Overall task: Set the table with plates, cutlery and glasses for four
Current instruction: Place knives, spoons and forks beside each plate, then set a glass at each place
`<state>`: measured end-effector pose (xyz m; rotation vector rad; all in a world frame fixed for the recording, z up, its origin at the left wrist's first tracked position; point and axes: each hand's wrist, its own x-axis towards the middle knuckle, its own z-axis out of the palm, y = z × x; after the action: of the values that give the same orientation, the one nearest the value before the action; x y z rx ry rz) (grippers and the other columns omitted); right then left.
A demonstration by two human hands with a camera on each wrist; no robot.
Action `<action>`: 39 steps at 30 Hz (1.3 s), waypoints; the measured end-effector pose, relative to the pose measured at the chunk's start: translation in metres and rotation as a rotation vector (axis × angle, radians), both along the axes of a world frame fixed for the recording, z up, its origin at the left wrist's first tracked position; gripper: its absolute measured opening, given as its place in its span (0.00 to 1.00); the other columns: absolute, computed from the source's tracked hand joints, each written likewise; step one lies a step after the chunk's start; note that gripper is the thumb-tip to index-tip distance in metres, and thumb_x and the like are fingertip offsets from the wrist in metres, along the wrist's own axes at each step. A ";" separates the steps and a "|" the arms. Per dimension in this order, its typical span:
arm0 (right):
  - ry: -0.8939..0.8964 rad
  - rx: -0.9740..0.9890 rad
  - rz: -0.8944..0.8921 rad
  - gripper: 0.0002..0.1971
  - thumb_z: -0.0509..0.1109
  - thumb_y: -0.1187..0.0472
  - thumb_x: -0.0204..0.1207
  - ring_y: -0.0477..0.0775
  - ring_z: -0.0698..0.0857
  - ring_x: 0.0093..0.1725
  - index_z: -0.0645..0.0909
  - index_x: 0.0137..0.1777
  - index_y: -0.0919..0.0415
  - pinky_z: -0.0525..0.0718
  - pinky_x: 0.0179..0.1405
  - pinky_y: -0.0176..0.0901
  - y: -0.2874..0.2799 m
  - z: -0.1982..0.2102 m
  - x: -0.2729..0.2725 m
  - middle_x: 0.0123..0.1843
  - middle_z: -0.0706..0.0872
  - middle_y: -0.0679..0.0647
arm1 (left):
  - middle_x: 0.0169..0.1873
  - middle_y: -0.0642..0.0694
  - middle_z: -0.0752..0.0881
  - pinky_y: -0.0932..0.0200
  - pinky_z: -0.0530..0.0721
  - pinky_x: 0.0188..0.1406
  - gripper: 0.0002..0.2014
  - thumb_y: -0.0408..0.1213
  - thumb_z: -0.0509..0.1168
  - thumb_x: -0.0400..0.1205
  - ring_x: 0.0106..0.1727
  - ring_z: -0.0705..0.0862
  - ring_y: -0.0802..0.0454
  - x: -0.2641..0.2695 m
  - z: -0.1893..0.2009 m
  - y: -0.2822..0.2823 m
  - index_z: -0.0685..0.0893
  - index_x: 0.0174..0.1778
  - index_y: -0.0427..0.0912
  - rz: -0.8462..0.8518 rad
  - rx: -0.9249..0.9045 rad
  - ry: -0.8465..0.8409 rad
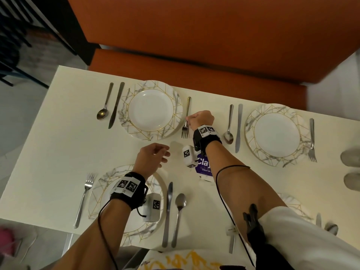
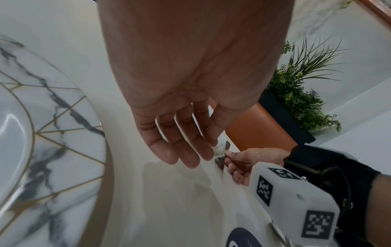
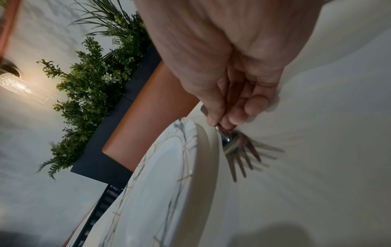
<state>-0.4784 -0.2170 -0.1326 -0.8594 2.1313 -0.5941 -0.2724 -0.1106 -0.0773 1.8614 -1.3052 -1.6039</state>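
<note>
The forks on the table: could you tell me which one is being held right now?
The fork beside the far-left plate: the right hand pinches its neck. The other forks lie untouched by their plates.

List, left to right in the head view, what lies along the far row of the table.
Spoon → knife → plate → fork, pinched by the right hand → second spoon → second knife → second plate → second fork.
</note>
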 end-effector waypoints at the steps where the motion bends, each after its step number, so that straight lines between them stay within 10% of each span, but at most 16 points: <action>1: 0.002 0.002 -0.003 0.09 0.83 0.58 0.73 0.55 0.93 0.40 0.95 0.43 0.65 0.88 0.42 0.37 0.000 0.000 0.000 0.40 0.95 0.57 | 0.43 0.49 0.95 0.53 0.89 0.40 0.08 0.34 0.65 0.88 0.42 0.92 0.50 0.000 0.000 0.000 0.90 0.53 0.46 0.000 0.001 -0.002; 17: -0.075 -0.090 0.107 0.09 0.71 0.59 0.80 0.56 0.93 0.46 0.93 0.49 0.61 0.92 0.52 0.49 0.042 0.032 -0.012 0.45 0.95 0.53 | 0.44 0.48 0.95 0.52 0.88 0.41 0.09 0.33 0.64 0.88 0.41 0.92 0.50 -0.001 0.017 -0.003 0.90 0.55 0.44 -0.046 -0.035 0.020; 30: -0.052 -0.243 0.075 0.07 0.70 0.62 0.84 0.50 0.91 0.44 0.91 0.54 0.59 0.92 0.50 0.47 0.239 0.103 -0.065 0.44 0.94 0.53 | 0.45 0.47 0.95 0.55 0.87 0.40 0.07 0.38 0.67 0.88 0.41 0.91 0.51 -0.060 0.046 0.063 0.90 0.55 0.44 -0.365 -0.156 0.077; 39: 0.048 -0.290 -0.088 0.08 0.70 0.66 0.82 0.43 0.88 0.36 0.91 0.52 0.60 0.90 0.46 0.44 0.362 0.136 -0.150 0.40 0.93 0.53 | 0.47 0.45 0.94 0.75 0.79 0.28 0.08 0.33 0.65 0.88 0.39 0.90 0.56 -0.174 0.083 0.132 0.90 0.57 0.40 -0.734 -0.263 0.082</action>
<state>-0.6283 0.1449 0.0035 -0.9454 2.1667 -0.9547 -0.4460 0.0216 0.0061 1.1993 -2.1956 -1.6758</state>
